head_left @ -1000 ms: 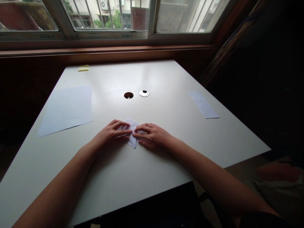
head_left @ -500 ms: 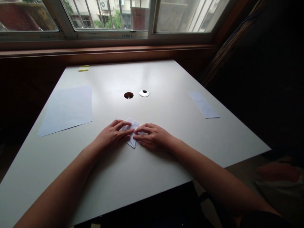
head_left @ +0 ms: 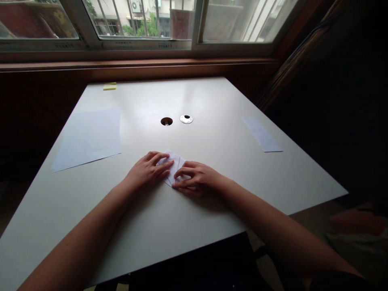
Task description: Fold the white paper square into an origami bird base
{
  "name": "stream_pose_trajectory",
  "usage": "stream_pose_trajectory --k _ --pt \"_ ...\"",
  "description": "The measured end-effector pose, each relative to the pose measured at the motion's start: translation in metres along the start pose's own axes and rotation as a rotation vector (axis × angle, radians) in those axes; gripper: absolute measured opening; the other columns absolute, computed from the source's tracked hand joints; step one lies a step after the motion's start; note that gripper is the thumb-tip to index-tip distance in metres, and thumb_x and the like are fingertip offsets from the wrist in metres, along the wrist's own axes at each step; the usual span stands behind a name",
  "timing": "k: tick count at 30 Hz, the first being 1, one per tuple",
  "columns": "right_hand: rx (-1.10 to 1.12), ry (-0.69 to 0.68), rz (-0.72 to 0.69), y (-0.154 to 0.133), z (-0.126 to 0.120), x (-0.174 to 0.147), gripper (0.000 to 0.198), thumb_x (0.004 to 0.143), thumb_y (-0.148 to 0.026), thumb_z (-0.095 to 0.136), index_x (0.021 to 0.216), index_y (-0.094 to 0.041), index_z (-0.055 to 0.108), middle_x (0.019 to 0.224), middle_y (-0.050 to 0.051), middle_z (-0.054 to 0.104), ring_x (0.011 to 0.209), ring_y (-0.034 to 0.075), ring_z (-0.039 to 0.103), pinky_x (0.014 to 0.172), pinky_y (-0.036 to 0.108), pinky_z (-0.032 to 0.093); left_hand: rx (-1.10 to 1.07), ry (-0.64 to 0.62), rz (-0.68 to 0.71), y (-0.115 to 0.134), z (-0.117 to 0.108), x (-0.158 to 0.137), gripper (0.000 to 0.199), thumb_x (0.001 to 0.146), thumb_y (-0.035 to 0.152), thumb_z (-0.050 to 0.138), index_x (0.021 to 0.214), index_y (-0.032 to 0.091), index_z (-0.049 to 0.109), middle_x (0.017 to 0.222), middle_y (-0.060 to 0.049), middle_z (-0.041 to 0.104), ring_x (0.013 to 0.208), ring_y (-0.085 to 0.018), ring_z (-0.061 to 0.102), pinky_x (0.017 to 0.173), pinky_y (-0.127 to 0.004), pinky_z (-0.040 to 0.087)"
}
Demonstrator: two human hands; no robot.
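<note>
A small piece of white folded paper lies on the table in front of me, with crease lines running toward its near corner. My left hand holds its left side, fingers bent over the top and the thumb by the near left edge. From the right, my right hand has curled fingers on the paper. One fingertip presses at the near corner and another rests a little above it. Part of the paper's right side is hidden under this hand.
All of this is on a white table. A large white sheet lies to the left, and a narrow paper strip to the right. Toward the back are a round hole, a silver grommet cover and yellow sticky notes.
My right hand's fingertips have slid down toward the paper's near corner, uncovering more of its upper right. The left hand stays on the paper. The whole view has shifted slightly.
</note>
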State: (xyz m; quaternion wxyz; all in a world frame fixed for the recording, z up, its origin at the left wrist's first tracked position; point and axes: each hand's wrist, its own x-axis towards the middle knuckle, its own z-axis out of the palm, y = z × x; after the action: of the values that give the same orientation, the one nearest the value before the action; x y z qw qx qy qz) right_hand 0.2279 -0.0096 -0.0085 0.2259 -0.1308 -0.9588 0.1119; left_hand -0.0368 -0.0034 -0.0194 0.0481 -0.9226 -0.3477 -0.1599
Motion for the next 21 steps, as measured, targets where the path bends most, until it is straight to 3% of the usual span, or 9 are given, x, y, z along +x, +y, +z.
stream_pose_trajectory --k 13,17,21 --pt "-0.053 0.01 -0.039 -0.002 -0.001 -0.002 0.02 0.09 -0.029 0.064 0.108 -0.03 0.073 0.109 0.002 0.071 0.095 0.017 0.063 0.082 0.033 0.054 -0.023 0.047 0.006 -0.002 0.0 0.0 0.038 0.095 0.036 0.059 0.131 0.027 0.061 0.137 -0.01 0.056 0.124 -0.028 0.05 0.101 -0.047 0.052" --pt "-0.008 0.063 -0.026 0.002 -0.003 -0.005 0.018 0.089 -0.023 0.065 0.104 -0.027 0.074 0.111 0.002 0.072 0.102 0.018 0.065 0.088 0.033 0.056 -0.094 0.056 0.118 -0.003 -0.001 0.0 0.034 0.094 0.033 0.061 0.127 0.028 0.064 0.141 -0.007 0.055 0.136 -0.028 0.045 0.111 -0.05 0.045" --pt "0.068 0.128 -0.007 0.006 -0.001 -0.006 0.018 0.086 -0.02 0.066 0.101 -0.025 0.074 0.112 0.002 0.074 0.106 0.018 0.067 0.091 0.033 0.057 -0.188 0.053 0.222 -0.001 -0.003 0.0 0.029 0.096 0.031 0.06 0.123 0.027 0.065 0.127 -0.005 0.066 0.126 -0.021 0.056 0.115 -0.046 0.041"
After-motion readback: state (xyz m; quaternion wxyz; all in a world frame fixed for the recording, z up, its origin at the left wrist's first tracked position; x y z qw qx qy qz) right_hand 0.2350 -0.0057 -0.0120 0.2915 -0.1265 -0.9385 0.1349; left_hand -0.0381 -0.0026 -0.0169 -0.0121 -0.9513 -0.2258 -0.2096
